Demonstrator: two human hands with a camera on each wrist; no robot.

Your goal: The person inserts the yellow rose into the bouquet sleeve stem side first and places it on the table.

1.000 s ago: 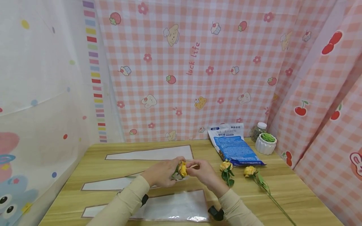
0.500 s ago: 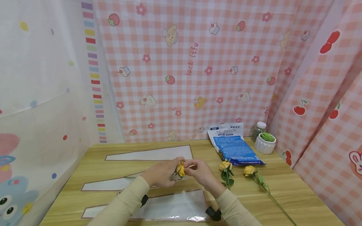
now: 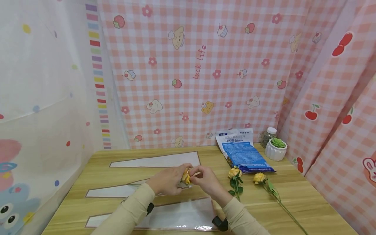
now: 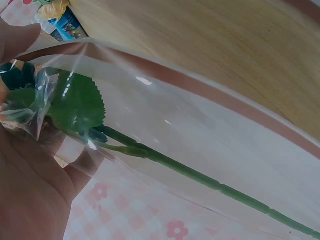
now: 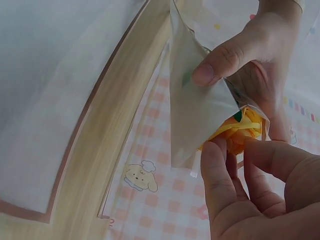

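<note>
Containers: a clear, brown-edged sleeve lies across the middle of the head view, its wide end at the hands. The left wrist view shows the green stem and leaves inside. The yellow rose head sits at the sleeve's mouth, film partly round it. Left hand clamped on the sleeve near the mouth, thumb on the outer face; right hand pinches the rose head between thumb and fingers.

White pot, right of frame: holds a green succulent. Capped jar behind it: dark contents. Blue-and-white bag: contents cannot be told.

Edges: an upper sleeve and a lower sleeve flank the held one, strips of wood table between. Wood also separates the right hand from two roses at centre right; the table's right edge slants toward lower right.
</note>
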